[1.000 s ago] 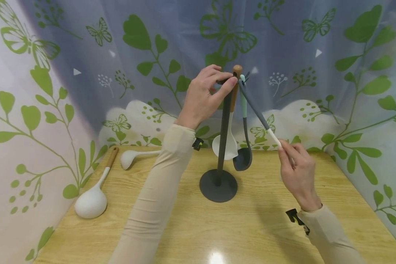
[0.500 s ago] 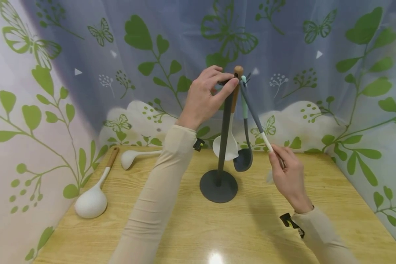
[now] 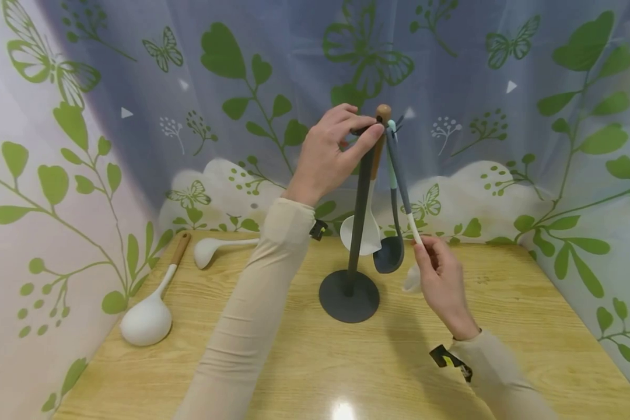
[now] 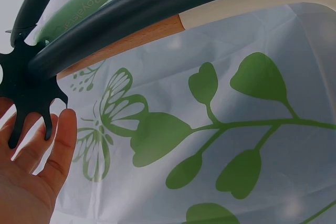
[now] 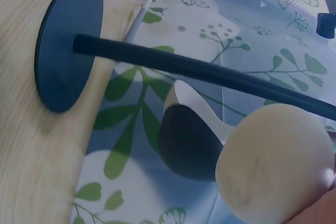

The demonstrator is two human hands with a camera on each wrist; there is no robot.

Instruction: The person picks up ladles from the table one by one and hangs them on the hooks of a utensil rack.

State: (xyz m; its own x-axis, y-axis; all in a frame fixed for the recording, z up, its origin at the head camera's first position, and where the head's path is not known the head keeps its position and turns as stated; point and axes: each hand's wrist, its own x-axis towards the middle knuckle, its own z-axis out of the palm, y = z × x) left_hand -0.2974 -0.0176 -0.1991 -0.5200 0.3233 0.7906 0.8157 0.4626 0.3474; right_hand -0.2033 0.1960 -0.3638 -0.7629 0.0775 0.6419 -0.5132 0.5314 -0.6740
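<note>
The right hand (image 3: 443,286) pinches the white shaft of a grey-handled utensil (image 3: 401,172) right of centre, its handle slanting up to the hooked top of the dark stand (image 3: 349,306), which the left hand (image 3: 329,153) grips between thumb and fingers. At centre hang a white utensil (image 3: 369,236) and a mint-handled ladle (image 3: 388,256); a wooden-handled ladle (image 3: 146,319) lies lower left.

My left hand (image 3: 329,154): up high, thumb (image 3: 368,140) out.
My right hand (image 3: 442,286): lower, fingers (image 3: 443,251) pinching.
My arms (image 3: 249,303): both reaching forward, apart.
</note>
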